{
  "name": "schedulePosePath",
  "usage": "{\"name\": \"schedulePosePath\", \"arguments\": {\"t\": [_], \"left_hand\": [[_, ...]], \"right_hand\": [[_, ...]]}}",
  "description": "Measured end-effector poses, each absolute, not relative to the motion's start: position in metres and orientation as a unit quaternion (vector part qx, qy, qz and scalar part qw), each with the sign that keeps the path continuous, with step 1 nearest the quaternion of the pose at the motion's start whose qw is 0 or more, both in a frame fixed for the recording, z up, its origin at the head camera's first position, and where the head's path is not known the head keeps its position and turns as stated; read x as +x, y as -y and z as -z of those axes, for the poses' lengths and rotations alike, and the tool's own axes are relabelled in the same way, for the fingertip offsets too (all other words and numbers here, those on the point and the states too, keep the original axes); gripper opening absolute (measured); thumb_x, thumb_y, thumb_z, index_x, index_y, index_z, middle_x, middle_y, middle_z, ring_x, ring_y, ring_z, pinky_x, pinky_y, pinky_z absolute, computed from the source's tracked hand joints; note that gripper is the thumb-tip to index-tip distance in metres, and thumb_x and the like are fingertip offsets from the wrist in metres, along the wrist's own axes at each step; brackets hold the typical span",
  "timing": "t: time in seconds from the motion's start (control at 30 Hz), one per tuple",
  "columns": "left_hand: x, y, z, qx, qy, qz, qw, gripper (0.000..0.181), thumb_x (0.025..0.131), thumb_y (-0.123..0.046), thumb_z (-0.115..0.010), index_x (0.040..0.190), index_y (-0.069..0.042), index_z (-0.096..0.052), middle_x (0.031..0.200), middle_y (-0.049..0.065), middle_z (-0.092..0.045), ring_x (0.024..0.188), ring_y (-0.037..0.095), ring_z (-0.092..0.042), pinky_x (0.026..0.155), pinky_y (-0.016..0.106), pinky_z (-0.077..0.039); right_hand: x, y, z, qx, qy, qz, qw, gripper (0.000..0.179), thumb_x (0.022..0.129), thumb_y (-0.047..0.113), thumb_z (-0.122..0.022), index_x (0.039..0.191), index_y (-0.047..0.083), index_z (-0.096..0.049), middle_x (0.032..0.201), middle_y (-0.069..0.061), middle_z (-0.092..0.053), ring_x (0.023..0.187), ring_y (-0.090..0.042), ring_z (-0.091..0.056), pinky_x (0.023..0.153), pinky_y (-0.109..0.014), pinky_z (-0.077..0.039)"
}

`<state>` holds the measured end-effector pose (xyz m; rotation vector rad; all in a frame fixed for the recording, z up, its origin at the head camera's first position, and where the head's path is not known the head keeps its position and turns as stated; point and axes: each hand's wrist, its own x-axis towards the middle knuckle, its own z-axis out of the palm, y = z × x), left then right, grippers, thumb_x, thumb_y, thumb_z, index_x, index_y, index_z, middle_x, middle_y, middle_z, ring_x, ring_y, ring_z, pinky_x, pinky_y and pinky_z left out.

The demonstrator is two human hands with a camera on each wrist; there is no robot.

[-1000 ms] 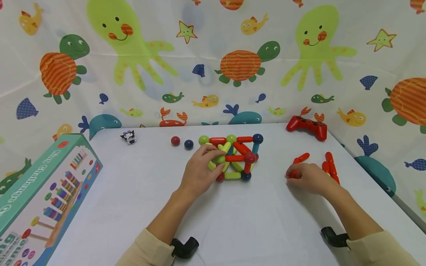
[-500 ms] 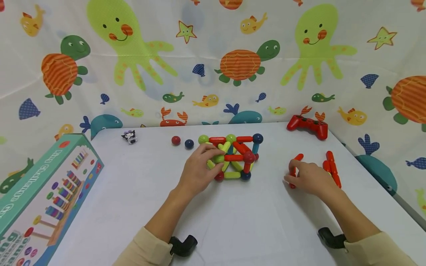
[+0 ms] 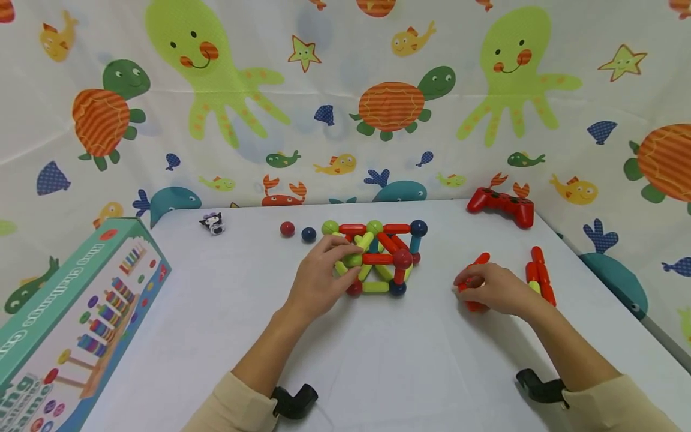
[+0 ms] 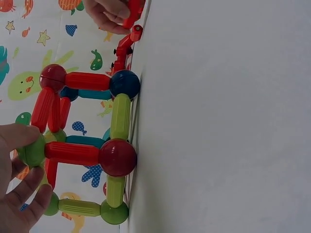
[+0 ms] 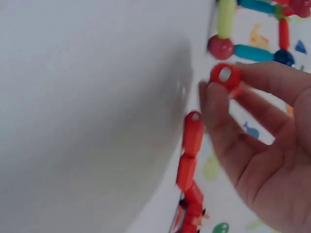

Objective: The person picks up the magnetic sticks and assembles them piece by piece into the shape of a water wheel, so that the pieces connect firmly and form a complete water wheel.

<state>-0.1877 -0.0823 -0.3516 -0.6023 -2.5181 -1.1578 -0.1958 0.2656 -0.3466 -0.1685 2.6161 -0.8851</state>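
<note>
A frame of red, green and blue magnetic sticks joined by coloured balls [image 3: 379, 259] stands on the white table. My left hand [image 3: 321, 277] holds its near upper green ball [image 4: 33, 152], thumb on one side and fingers on the other. To the right, my right hand [image 3: 499, 289] pinches a red magnetic stick [image 5: 225, 75] between thumb and index finger, its round end showing a pale metal dot. Below that hand, more red sticks [image 5: 190, 150] lie end to end on the table, partly covered by the hand in the head view.
Another group of red sticks [image 3: 543, 276], with a green one [image 3: 534, 287], lies right of my right hand. Behind are a loose red ball [image 3: 287, 228], a dark blue ball [image 3: 309, 234], a small figurine [image 3: 213, 223] and a red game controller [image 3: 501, 207]. A toy box [image 3: 102, 312] stands left.
My right hand has shifted slightly left and now pinches a red stick from the pile. My left hand stays on the green ball of the frame.
</note>
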Motion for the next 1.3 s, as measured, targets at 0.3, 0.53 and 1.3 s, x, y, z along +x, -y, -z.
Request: {"name": "schedulePosePath", "arguments": {"t": [0.3,0.53,1.3], "left_hand": [[-0.186,0.081,0.355,-0.202,0.872,0.417,0.157,0.030,0.092,-0.011,-0.078,0.121,-0.016,-0.076,0.120,0.003,-0.062,0.114,0.020,-0.061,0.091,0.041,-0.061],[-0.186,0.078,0.356,-0.202,0.872,0.418,0.157,0.030,0.092,-0.012,-0.078,0.123,-0.016,-0.075,0.122,0.003,-0.062,0.114,0.020,-0.061,0.090,0.042,-0.061],[-0.184,0.081,0.354,-0.203,0.871,0.416,0.165,0.032,0.091,-0.012,-0.080,0.122,-0.015,-0.076,0.118,0.004,-0.063,0.108,0.019,-0.062,0.083,0.042,-0.061]], "right_hand": [[-0.204,-0.232,0.327,-0.027,-0.859,0.498,0.118,0.058,0.101,0.038,-0.067,0.149,0.011,-0.050,0.137,-0.020,-0.061,0.098,-0.018,-0.075,0.092,-0.032,-0.059],[-0.215,-0.208,0.324,0.007,-0.803,0.591,0.075,0.052,0.101,0.033,-0.067,0.148,0.015,-0.052,0.137,-0.017,-0.058,0.097,-0.008,-0.075,0.091,-0.025,-0.059],[-0.218,-0.182,0.329,-0.013,-0.826,0.562,0.047,0.048,0.102,0.035,-0.065,0.145,0.015,-0.057,0.128,-0.021,-0.063,0.092,-0.018,-0.078,0.087,-0.029,-0.061]]}}
